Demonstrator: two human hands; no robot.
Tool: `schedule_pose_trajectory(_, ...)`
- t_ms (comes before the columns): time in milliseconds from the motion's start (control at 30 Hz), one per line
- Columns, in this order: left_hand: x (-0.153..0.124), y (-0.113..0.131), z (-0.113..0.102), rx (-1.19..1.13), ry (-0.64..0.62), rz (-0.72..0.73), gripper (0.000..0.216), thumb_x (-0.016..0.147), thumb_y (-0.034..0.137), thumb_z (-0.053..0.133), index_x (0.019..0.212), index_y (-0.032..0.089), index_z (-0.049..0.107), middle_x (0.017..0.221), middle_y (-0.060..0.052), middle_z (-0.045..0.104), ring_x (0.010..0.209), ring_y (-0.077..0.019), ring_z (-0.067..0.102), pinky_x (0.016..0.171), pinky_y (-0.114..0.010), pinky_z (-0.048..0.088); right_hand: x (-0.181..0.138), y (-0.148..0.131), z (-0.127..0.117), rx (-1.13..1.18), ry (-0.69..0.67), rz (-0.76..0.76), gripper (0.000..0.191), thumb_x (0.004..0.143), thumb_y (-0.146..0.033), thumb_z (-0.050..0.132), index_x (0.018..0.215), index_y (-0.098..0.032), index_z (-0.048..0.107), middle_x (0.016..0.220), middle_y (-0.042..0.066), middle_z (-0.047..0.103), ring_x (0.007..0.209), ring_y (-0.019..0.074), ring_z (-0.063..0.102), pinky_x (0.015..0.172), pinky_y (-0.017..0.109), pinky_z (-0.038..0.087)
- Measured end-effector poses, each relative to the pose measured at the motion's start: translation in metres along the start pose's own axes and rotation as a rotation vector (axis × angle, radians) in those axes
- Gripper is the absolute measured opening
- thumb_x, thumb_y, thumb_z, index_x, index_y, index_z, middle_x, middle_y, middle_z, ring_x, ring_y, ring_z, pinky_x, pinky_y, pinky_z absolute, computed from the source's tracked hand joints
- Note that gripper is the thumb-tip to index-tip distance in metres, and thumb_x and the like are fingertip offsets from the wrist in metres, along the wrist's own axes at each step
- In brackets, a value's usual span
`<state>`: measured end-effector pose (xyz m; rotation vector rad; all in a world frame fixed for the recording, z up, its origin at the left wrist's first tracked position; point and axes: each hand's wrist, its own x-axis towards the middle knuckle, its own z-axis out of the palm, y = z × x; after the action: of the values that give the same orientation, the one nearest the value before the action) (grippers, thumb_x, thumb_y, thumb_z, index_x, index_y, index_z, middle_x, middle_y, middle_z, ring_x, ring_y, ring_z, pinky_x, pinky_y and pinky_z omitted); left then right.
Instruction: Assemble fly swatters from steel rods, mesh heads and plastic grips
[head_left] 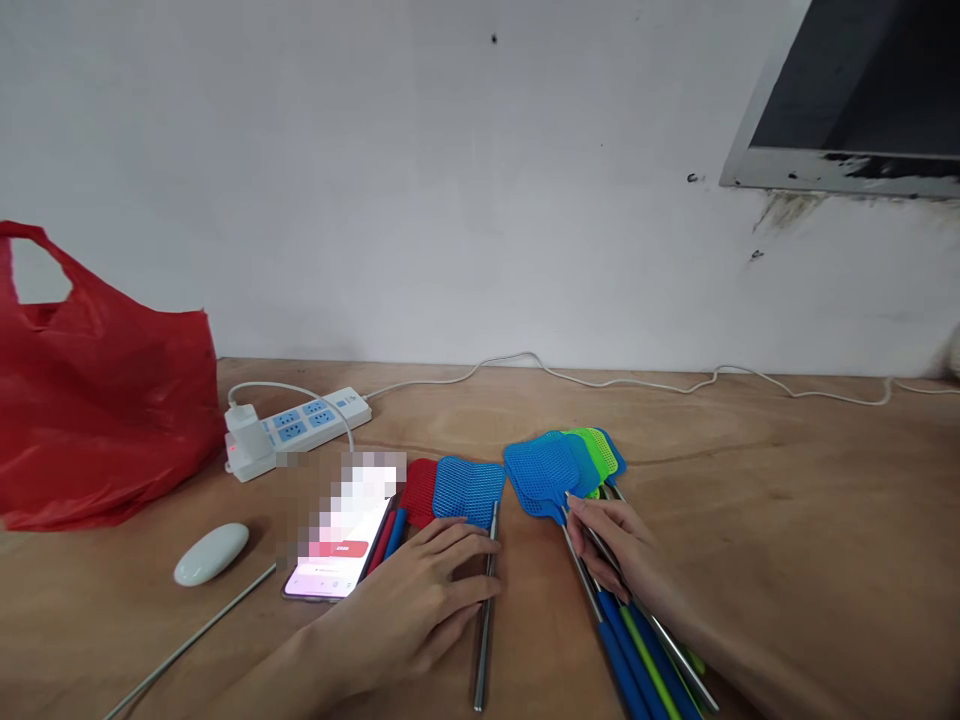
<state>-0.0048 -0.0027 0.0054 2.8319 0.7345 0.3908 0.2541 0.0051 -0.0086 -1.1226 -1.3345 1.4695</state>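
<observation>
My left hand [420, 600] lies palm down on the wooden table [787, 520], fingers stretched out and resting against the metal rod of a blue fly swatter [471, 490]. A red swatter [418, 490] lies beside that one, partly under it. My right hand [611, 545] pinches the thin metal rod of the top blue swatter [541, 472] in a fanned pile of blue and green swatters [596, 450], whose blue and green handles [637, 660] run toward me.
A lit phone [341, 560] lies left of my left hand. A white oval device [211, 553], a white power strip [296, 428] with its cable, a red plastic bag [97, 400] and a loose metal rod [187, 645] occupy the left side. A wall stands behind.
</observation>
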Motion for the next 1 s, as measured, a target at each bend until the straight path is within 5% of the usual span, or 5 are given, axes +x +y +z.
schedule_pose_trajectory(267, 0.0, 0.005, 0.003, -0.07, -0.063, 0.03, 0.031, 0.095, 0.006, 0.048, 0.119, 0.023, 0.059, 0.124, -0.005, 0.063, 0.113, -0.0236, 0.057, 0.1, -0.038, 0.042, 0.001, 0.002, -0.001, 0.005, -0.001, -0.008, 0.055, 0.085, -0.067, 0.054, 0.058, -0.02, 0.054, 0.03, -0.01, 0.034, 0.025, 0.0048, 0.022, 0.033, 0.021, 0.012)
schedule_pose_trajectory(400, 0.001, 0.005, 0.004, -0.061, -0.045, -0.032, 0.014, 0.097, 0.014, 0.051, 0.106, 0.021, 0.059, 0.117, -0.006, 0.064, 0.105, -0.0239, 0.058, 0.093, -0.038, 0.044, 0.001, 0.003, -0.002, 0.007, 0.008, -0.022, 0.056, 0.085, -0.068, 0.055, 0.058, -0.019, 0.054, 0.03, -0.01, 0.034, 0.025, 0.005, 0.023, 0.033, 0.02, 0.013)
schedule_pose_trajectory(633, 0.0, 0.009, 0.003, -0.058, -0.051, -0.01, 0.014, 0.097, 0.017, 0.052, 0.107, 0.021, 0.061, 0.12, -0.006, 0.062, 0.108, -0.0245, 0.056, 0.095, -0.039, 0.04, 0.001, 0.003, -0.002, 0.044, 0.015, -0.022, 0.054, 0.087, -0.065, 0.055, 0.058, -0.019, 0.055, 0.03, -0.01, 0.034, 0.026, 0.005, 0.023, 0.034, 0.02, 0.014)
schedule_pose_trajectory(1000, 0.003, 0.007, 0.001, -0.054, -0.047, -0.047, 0.011, 0.096, 0.016, 0.051, 0.101, 0.021, 0.06, 0.108, -0.005, 0.063, 0.097, -0.0229, 0.057, 0.089, -0.037, 0.04, -0.003, -0.016, -0.002, 0.259, 0.234, 0.089, 0.048, 0.069, -0.061, 0.076, 0.062, -0.016, 0.062, 0.051, -0.007, 0.043, 0.042, 0.0032, 0.027, 0.039, 0.017, 0.019)
